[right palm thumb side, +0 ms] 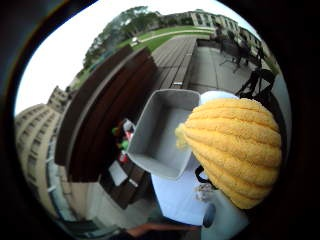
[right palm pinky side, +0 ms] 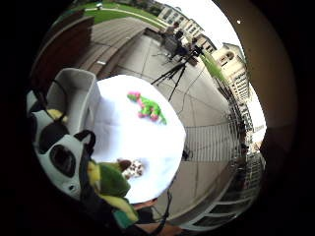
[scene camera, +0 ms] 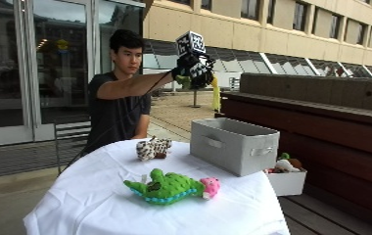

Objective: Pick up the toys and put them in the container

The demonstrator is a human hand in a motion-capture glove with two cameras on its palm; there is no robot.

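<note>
The person sits behind a round table [scene camera: 95, 205] draped in a white cloth, arm stretched out and raised so the gloved right hand [scene camera: 192, 71] hangs high in the air, above and a little behind the grey fabric container [scene camera: 233, 145]. That hand is clenched around a yellow and green plush toy [scene camera: 213, 88]; a long yellow part of it dangles down below the fingers, and from the palm the ribbed yellow body bulges close against the glove, with the open mouth of the container visible beneath and beside it. The container stands on the table's far side next to a dark wooden bench, its inside looking bare from above. Two more toys lie on the cloth: a green dinosaur [scene camera: 166, 188] with a pink head, lying on its side near the front edge, well apart from the container, and a small spotted brown-and-white plush [scene camera: 152, 148] closer to the person, just off the container's near corner. Beyond the table, a small white box [scene camera: 286, 180] with a few other toys sits on the bench
</note>
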